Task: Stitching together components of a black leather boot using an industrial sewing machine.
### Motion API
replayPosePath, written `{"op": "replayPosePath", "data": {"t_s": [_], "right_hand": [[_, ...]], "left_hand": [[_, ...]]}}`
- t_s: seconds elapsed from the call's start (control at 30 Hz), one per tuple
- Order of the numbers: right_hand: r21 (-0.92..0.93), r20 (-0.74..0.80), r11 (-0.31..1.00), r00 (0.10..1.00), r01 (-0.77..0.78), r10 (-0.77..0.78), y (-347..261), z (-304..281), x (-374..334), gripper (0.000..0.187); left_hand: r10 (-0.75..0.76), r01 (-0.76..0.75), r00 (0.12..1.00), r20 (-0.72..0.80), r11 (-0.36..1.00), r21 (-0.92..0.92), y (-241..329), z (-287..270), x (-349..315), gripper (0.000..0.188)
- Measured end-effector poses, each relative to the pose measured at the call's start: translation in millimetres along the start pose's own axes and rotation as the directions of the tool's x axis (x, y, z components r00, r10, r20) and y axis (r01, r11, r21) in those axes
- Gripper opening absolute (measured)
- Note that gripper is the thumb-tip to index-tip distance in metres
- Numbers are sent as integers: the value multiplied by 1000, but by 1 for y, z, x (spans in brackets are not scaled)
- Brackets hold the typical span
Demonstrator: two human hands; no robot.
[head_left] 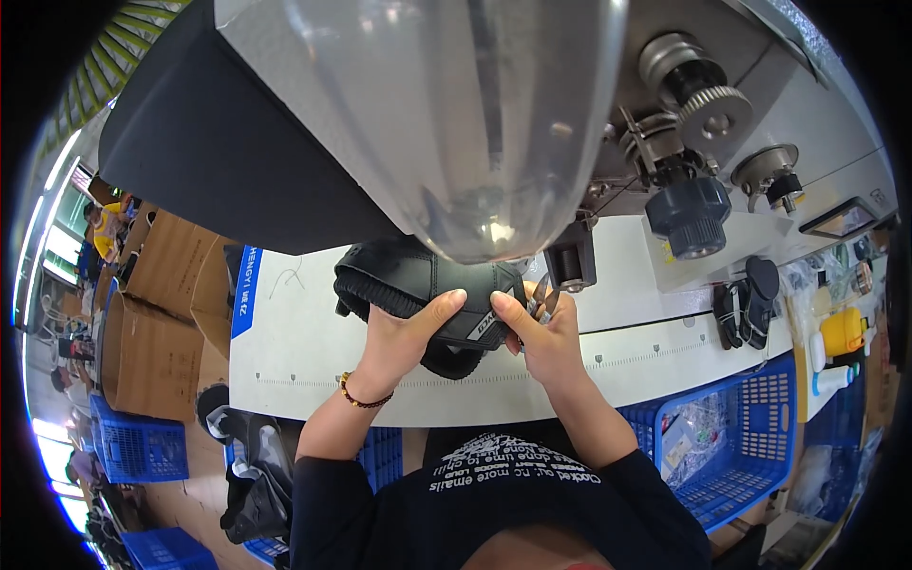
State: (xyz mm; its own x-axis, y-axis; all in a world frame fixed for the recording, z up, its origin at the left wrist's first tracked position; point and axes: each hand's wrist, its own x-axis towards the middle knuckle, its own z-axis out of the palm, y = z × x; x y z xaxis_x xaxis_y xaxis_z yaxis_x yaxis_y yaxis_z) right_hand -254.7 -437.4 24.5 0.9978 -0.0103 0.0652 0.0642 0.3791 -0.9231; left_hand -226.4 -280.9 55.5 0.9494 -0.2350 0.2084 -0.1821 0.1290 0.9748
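Observation:
Under the sewing machine head, a black shoe upper (388, 269) is held just above the white worktable (304, 344). It has stitched panels, a ribbed edge on its left side and a small pale label (483, 327). My left hand (404, 334) grips its near side, thumb on top and fingers underneath. From the right, my right hand (551, 347) pinches it close to the label, the two thumbs almost meeting. Small metal thread snips (542, 298) stick out of my right hand, blades pointing away from me. The fingers beneath the upper are hidden.
The sewing machine (456, 123), with its dark knob (689, 217), fills the space above my hands. Black shoe pieces (748, 304) lie on the table at right. Blue baskets (736, 437) stand below the table edge; cardboard boxes (157, 351) and other people (106, 228) are at left.

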Motion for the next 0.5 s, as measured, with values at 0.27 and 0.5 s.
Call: {"op": "replayPosePath", "data": {"t_s": [0.27, 0.5], "right_hand": [[26, -27, 1000, 1000, 11, -10, 1, 3, 8, 12], [29, -32, 997, 997, 68, -67, 2, 8, 12, 9]], "left_hand": [[-39, 39, 999, 18, 999, -27, -2, -7, 12, 15], [-37, 35, 998, 44, 999, 36, 5, -11, 26, 17]]}}
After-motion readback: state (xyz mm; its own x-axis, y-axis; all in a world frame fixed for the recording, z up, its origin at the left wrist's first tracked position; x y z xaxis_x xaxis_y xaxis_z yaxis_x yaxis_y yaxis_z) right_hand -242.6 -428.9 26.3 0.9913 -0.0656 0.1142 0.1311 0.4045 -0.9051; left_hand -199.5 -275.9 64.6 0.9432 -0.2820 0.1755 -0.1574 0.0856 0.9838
